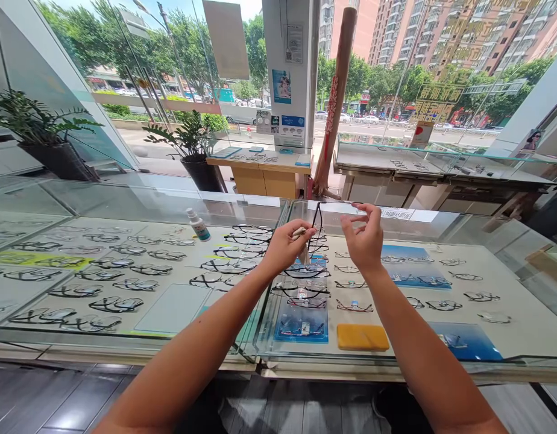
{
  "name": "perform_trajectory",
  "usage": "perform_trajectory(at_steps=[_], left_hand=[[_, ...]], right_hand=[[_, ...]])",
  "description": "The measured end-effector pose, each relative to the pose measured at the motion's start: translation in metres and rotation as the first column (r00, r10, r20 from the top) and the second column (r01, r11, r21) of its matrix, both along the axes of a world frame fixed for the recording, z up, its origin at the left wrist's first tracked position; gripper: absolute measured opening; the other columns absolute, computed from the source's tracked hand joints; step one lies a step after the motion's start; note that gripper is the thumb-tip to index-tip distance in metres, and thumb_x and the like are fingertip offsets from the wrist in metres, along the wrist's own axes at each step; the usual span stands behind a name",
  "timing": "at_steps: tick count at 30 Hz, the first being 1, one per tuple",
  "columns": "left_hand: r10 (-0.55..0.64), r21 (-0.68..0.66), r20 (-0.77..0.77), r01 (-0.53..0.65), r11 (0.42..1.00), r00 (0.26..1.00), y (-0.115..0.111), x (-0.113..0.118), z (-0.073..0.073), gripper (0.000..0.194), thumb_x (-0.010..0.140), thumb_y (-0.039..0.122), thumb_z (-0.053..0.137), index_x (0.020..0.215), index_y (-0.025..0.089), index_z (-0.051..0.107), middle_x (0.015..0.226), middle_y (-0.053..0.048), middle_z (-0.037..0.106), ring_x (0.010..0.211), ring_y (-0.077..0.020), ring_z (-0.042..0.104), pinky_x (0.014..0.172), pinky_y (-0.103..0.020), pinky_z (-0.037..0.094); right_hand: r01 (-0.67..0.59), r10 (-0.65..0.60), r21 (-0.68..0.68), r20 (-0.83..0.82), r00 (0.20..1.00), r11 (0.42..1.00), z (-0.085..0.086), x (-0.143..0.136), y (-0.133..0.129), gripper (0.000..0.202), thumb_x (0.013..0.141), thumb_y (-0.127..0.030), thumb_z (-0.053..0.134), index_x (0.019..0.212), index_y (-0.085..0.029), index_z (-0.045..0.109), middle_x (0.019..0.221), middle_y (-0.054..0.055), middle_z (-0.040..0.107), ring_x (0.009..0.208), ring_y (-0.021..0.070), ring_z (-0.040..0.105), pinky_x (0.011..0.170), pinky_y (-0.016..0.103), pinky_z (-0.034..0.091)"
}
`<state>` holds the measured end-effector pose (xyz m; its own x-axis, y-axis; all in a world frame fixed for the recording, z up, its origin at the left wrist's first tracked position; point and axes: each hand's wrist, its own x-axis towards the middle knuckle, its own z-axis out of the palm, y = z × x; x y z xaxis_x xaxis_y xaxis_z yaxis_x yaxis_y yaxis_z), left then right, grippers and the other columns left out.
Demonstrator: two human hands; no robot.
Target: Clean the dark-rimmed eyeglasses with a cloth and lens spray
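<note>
Apparently mid-wipe, the left hand point(285, 246) pinches slim black spectacles point(319, 218) and crumpled beige cloth point(299, 232); the right hand point(365, 238), hold unclear, should steady them next.

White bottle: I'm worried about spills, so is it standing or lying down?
Standing: the white bottle has its narrow end up and its base on the glass counter.
</note>
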<state>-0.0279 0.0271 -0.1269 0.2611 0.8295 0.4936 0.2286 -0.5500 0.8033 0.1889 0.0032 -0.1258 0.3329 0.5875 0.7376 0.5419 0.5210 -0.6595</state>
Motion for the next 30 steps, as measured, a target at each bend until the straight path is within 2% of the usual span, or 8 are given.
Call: perform_trajectory(at_steps=[5,8,14,19,26,30], left_hand=[[-0.027,0.011,-0.016,0.027,1.000,1.000,-0.004,0.001,0.002,0.035,0.099,0.055,0.073,0.093,0.021,0.075,0.083,-0.002,0.073,0.080,-0.0189,0.065,0.071,-0.028,0.048],[-0.022,0.053,-0.020,0.023,0.998,1.000,-0.006,0.002,0.001,0.034,0.101,0.053,0.072,0.093,0.020,0.075,0.086,-0.002,0.074,0.081,-0.0185,0.066,0.075,-0.029,0.049],[-0.020,0.085,-0.048,0.024,0.996,0.999,-0.005,0.004,-0.005,0.031,0.103,0.051,0.070,0.096,0.021,0.076,0.087,-0.002,0.074,0.081,-0.0180,0.065,0.075,-0.029,0.049],[-0.014,0.078,-0.040,0.017,0.997,0.999,-0.008,0.005,-0.002,0.032,0.102,0.051,0.070,0.094,0.021,0.076,0.087,-0.002,0.074,0.081,-0.0179,0.065,0.076,-0.029,0.049],[-0.047,-0.032,0.010,0.047,0.998,0.999,-0.011,0.007,0.003,0.038,0.098,0.060,0.071,0.093,0.022,0.075,0.077,0.000,0.065,0.065,-0.0149,0.052,0.059,-0.026,0.041],[-0.024,-0.030,-0.012,0.024,0.999,1.000,-0.010,0.006,0.002,0.039,0.097,0.061,0.072,0.091,0.022,0.075,0.076,0.000,0.066,0.066,-0.0163,0.054,0.060,-0.026,0.042]], right_hand=[[-0.015,0.012,0.029,0.109,0.994,0.999,-0.009,-0.004,0.002,0.066,0.091,-0.055,0.084,0.139,-0.030,0.047,0.150,0.015,0.065,0.108,0.0266,0.074,0.080,0.043,0.063],[-0.023,0.018,0.030,0.155,0.988,0.999,-0.015,-0.008,0.005,0.076,0.086,-0.055,0.090,0.141,-0.030,0.043,0.151,0.017,0.059,0.114,0.0288,0.072,0.092,0.049,0.064],[-0.022,0.013,0.044,0.185,0.983,0.999,-0.019,-0.008,0.007,0.078,0.087,-0.047,0.088,0.145,-0.031,0.039,0.154,0.017,0.054,0.117,0.0297,0.070,0.096,0.051,0.063],[-0.007,0.006,0.007,0.213,0.977,1.000,-0.015,-0.008,0.003,0.077,0.091,-0.047,0.084,0.151,-0.030,0.039,0.159,0.020,0.052,0.117,0.0297,0.069,0.096,0.051,0.062],[0.003,0.001,-0.020,0.214,0.977,1.000,-0.012,-0.010,0.000,0.078,0.091,-0.046,0.083,0.155,-0.028,0.042,0.159,0.021,0.053,0.117,0.0311,0.068,0.098,0.053,0.061],[0.008,-0.003,-0.020,0.227,0.974,1.000,-0.011,-0.010,-0.001,0.076,0.091,-0.043,0.081,0.154,-0.028,0.042,0.159,0.021,0.053,0.117,0.0308,0.068,0.098,0.051,0.061]])
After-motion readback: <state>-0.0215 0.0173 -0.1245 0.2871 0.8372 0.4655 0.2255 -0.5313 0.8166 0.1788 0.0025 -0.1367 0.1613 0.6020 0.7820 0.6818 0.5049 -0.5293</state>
